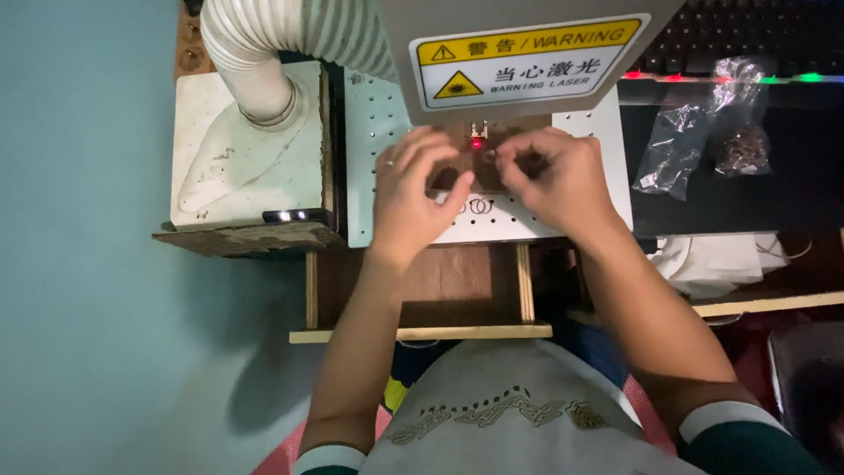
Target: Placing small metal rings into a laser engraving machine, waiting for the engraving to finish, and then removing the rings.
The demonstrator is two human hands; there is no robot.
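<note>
My left hand (411, 189) and my right hand (552, 176) rest on a white perforated work plate (378, 132) beneath a grey laser machine head (519, 53). Between the fingertips of both hands lies a small dark brown piece (479, 167), with a red light dot (476, 143) shining just above it. Both hands pinch the edges of that piece; my fingers hide most of it. Two small rings (477, 207) lie on the plate just in front of my hands.
A white ribbed extraction hose (255, 53) ends on a white box (237, 158) at the left. Clear plastic bags (703, 123), one with small dark parts, lie at the right in front of a keyboard (747, 40). A wooden frame (422, 332) sits below the plate.
</note>
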